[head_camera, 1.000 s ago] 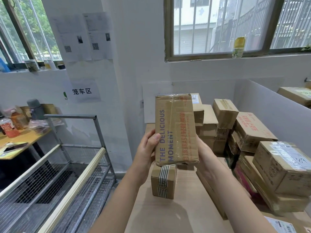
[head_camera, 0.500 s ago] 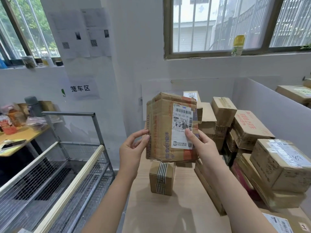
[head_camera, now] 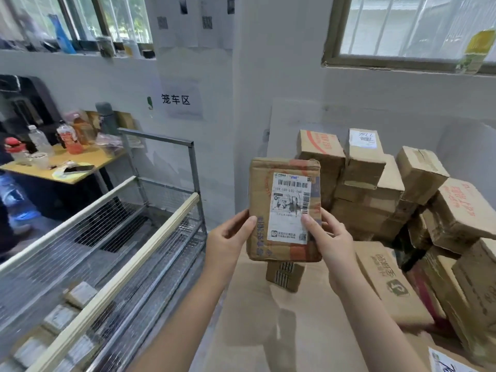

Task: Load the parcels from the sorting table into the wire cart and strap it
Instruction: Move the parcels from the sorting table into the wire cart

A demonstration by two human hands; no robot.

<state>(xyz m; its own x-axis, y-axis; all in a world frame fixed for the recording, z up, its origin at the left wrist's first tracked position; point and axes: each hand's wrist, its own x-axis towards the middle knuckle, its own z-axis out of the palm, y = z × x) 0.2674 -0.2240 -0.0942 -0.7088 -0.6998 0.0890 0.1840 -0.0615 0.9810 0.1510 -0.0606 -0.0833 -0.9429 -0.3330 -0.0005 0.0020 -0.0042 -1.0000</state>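
Left of the sorting worktop [head_camera: 255, 318] stands the wire cart [head_camera: 80, 232], low and meshed, with only a few flat parcels [head_camera: 80, 294] showing, blurred, in its near end. By that the loading looks to be at an early stage. On the worktop's right side a big heap of cardboard boxes [head_camera: 375, 200] is stacked against the wall and the white partition, so most of the work is left. No strap is to be seen, so the strapping is not yet begun.

One taped brown parcel [head_camera: 259, 189] is held up over the worktop, upright, its white shipping label [head_camera: 291, 208] facing the camera. The left grip [head_camera: 228, 237] grasps its left edge with the thumb on the front. The right grip [head_camera: 330, 237] grasps its right edge with the thumb on the label.

Beyond the cart a yellow desk [head_camera: 104, 158] carries bottles and a phone, well apart from the job. Between the parcel and the cart bed rise the grey end frame [head_camera: 192, 183] and the cream top rail [head_camera: 128, 269], and the parcel will likely have to go over that rail. Just below the held parcel a small box banded with striped tape [head_camera: 284, 275] sits on the worktop.
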